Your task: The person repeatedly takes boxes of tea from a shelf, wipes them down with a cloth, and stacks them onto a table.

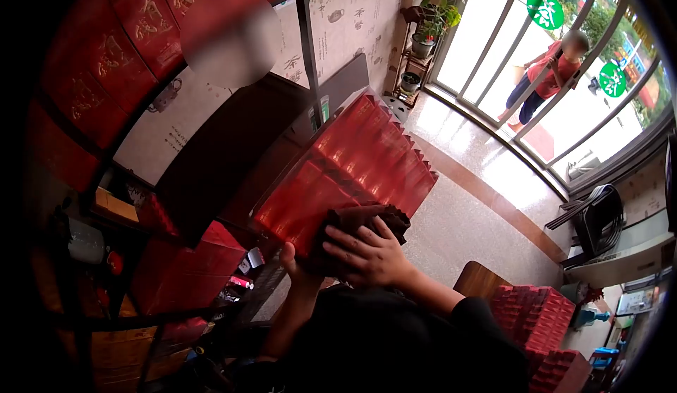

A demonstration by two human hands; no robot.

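Observation:
My right hand (367,253) lies with its fingers spread over a dark brown, ruffled bundle (363,217) close in front of my body. Under the bundle's left side is my left hand (302,266), its thumb pointing up; its other fingers are hidden. Beyond both hands lies a large stack of shiny red packets (338,167) with gold marks and zigzag edges, wrapped in clear film. The bundle overlaps the near edge of that stack.
Red boxes (187,266) stand at the left, below a dark panel (233,139). More red packets (532,315) are at the lower right beside a brown wooden top (479,280). Stacked black chairs (596,220) stand right. A person (550,72) is outside the glass doors.

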